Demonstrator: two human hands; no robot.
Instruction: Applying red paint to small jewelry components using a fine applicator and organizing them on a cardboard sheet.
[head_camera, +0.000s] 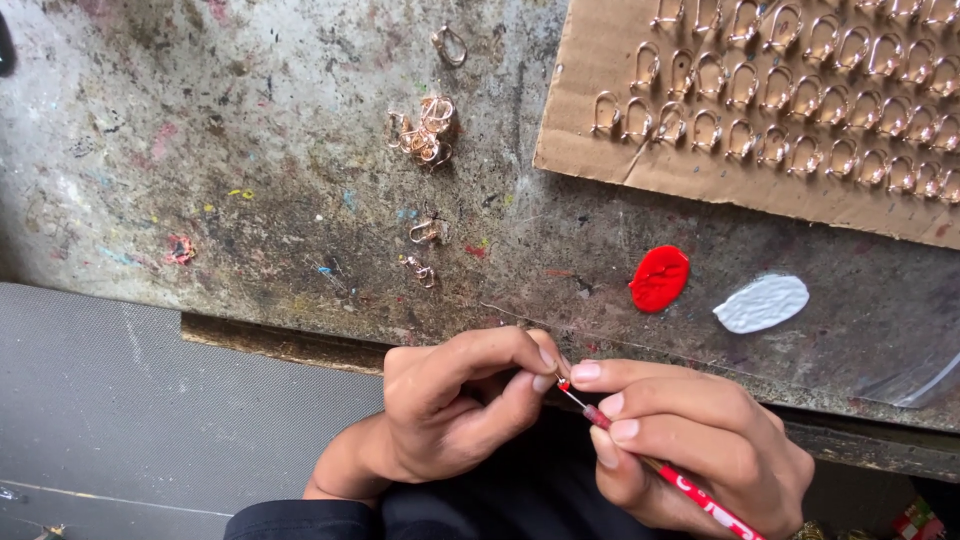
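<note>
Left hand (455, 405) pinches a tiny metal piece, right hand (690, 440) grips red brush (660, 468) tip-on it at worktop (250, 150) edge; cardboard sheet (590, 150) rows mostly filled, loose pieces (422, 135) still unpainted, I judge.

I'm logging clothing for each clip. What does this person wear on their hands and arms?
Both hands are bare: no gloves or rings show on the left hand or right hand. A dark sleeve ends at the left wrist. Something gold-toned, perhaps a bracelet, sits at the right wrist.

A cardboard sheet (600, 120) of metal loops (780, 90) (in rows), a white paint blob (761, 303), loose loops (422, 132).
</note>
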